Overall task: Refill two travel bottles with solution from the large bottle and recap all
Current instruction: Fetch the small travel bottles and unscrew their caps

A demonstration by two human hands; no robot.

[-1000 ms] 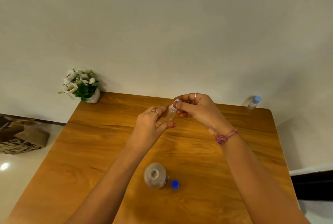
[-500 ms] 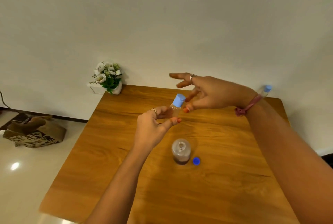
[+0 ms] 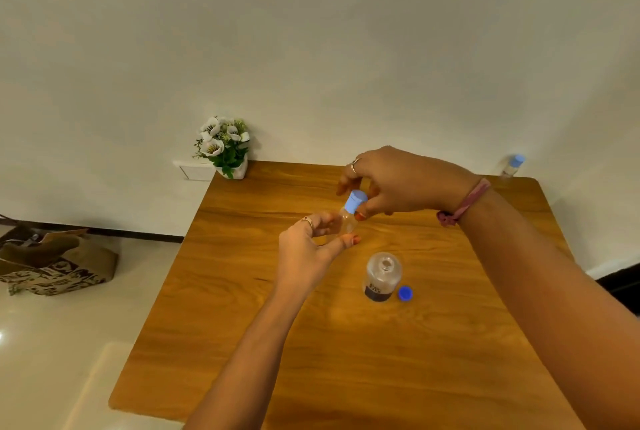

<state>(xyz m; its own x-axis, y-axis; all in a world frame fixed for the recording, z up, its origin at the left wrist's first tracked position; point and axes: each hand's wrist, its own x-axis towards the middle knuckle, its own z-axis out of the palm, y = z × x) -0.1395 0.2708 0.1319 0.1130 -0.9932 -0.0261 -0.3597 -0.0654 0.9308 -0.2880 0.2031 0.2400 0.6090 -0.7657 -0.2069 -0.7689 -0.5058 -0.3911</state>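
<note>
Over the wooden table (image 3: 263, 343), the left hand (image 3: 308, 253) grips a small clear travel bottle (image 3: 346, 223) by its body, thumb and fingers wrapped round it and tilting it toward the right. The right hand (image 3: 391, 183) has its fingertips closed on the light blue cap (image 3: 356, 201) at the bottle's neck; whether the cap is being tightened or loosened cannot be told from here, though with the large bottle open, tightening after a fill seems likelier.

The large bottle (image 3: 382, 275) stands upright near the table's middle, mouth uncovered, a dark label low on its side. Its dark blue cap (image 3: 405, 293) lies on the table just beside it, to the right. A second travel bottle (image 3: 510, 166) stands at the far right corner, light blue cap on; its fill level is too small to judge.

Judged remaining: finishing the cap in hand, perhaps the second small bottle, and recapping the large bottle.
</note>
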